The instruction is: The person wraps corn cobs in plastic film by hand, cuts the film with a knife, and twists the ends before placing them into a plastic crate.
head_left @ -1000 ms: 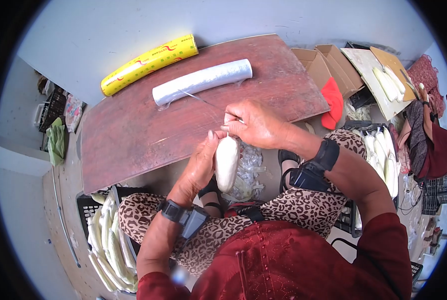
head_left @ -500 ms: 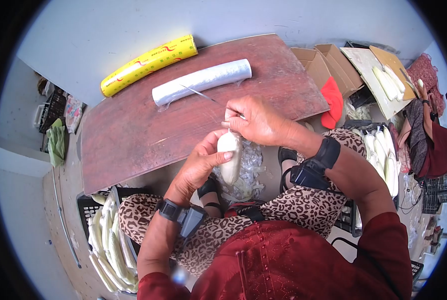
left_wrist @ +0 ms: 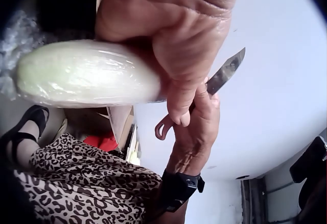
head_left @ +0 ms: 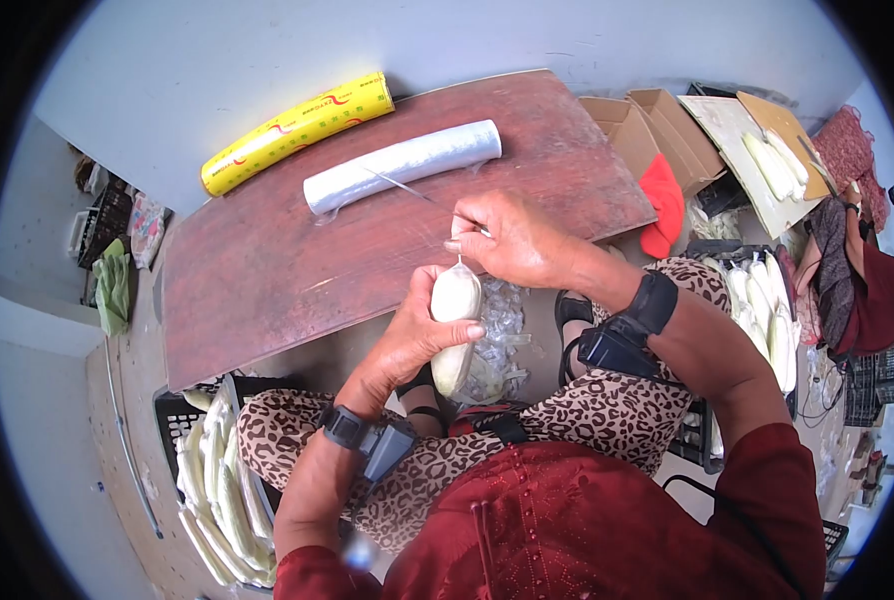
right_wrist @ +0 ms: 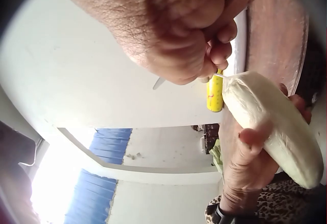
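My left hand (head_left: 407, 330) grips a pale, oblong vegetable (head_left: 456, 292) wrapped tightly in clear film, its thumb lying across the front. A thin twisted tail of film (right_wrist: 219, 75) stretches from the vegetable's upper end to my right hand (head_left: 517, 240), whose fingertips pinch it. The same right hand holds a small knife (left_wrist: 227, 72) with a looped handle end; in the head view its blade points up and left over the table. In the right wrist view the vegetable hangs tilted, with left fingers on both sides of it.
On the reddish table (head_left: 257, 290) lie a white film roll (head_left: 402, 165) and a yellow printed roll (head_left: 302, 130). Crates of pale long vegetables (head_left: 217, 480) flank both knees. Crumpled plastic (head_left: 507, 330) is below the hands. Another person's arm (head_left: 853, 215) shows at far right.
My left thumb has come down from the vegetable's top to lie across its middle. A longer stretch of film tail shows between vegetable and right hand, which has moved only slightly.
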Available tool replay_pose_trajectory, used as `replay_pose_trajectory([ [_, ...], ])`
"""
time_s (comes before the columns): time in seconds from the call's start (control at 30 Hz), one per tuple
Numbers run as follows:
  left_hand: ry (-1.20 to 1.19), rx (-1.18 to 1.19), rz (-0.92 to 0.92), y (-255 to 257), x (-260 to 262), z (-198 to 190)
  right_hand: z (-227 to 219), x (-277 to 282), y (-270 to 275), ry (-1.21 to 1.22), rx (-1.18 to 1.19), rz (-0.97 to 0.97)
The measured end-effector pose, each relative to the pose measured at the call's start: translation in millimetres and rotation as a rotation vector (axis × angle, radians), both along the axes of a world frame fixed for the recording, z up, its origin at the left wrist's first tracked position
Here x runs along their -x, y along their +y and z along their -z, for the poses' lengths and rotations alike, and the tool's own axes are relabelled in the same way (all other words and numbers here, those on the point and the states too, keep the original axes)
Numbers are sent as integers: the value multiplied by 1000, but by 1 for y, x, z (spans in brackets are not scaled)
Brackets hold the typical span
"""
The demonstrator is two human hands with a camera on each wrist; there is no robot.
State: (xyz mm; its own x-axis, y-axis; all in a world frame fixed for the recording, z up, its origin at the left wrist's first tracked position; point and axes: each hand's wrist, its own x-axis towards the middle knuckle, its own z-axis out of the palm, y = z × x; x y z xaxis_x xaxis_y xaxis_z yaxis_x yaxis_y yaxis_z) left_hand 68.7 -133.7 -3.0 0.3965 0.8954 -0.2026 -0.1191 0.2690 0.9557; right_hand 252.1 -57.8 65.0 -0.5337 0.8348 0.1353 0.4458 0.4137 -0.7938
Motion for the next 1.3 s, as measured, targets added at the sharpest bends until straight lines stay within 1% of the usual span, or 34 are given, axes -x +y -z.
replay_pose_trajectory([
  [0.07, -33, 98, -31, 4, 2, -1, 0, 1, 1, -12, -4, 3],
  [0.17, -108, 155, -22, 4, 5, -6, 0, 2, 0, -10, -2, 13],
  [0.33, -253, 177, -10, 4, 10, 3, 8, 6, 4, -20, -57, 1],
  [0.47, -356, 209, -49, 0, 12, 15, 9, 5, 5, -59, 1, 12],
  [0.57, -380, 276, -31, -3, 15, 20, 15, 11, 2, -76, 0, 5],
  [0.67, -161, 97, 10, -11, 15, 27, 20, 19, 0, -108, -44, -48],
  [0.7, -103, 139, 1, -14, 15, 30, 26, 22, 1, -109, -51, -73],
  [0.83, -90, 285, -143, -22, 10, 40, 44, 35, 6, -159, -33, -142],
  [0.93, -49, 389, -220, -24, 10, 41, 59, 43, 10, -206, -3, -157],
  [1.03, 13, 410, -283, -25, 11, 51, 73, 50, 12, -203, 34, -172],
  [1.13, 31, 364, -360, -25, 12, 64, 81, 52, 9, -304, -52, -201],
  [1.23, 21, 404, -337, -21, 15, 73, 86, 54, 10, -312, -101, -188],
  [1.3, 2, 417, -312, -15, 20, 79, 87, 56, 11, -307, -94, -172],
])
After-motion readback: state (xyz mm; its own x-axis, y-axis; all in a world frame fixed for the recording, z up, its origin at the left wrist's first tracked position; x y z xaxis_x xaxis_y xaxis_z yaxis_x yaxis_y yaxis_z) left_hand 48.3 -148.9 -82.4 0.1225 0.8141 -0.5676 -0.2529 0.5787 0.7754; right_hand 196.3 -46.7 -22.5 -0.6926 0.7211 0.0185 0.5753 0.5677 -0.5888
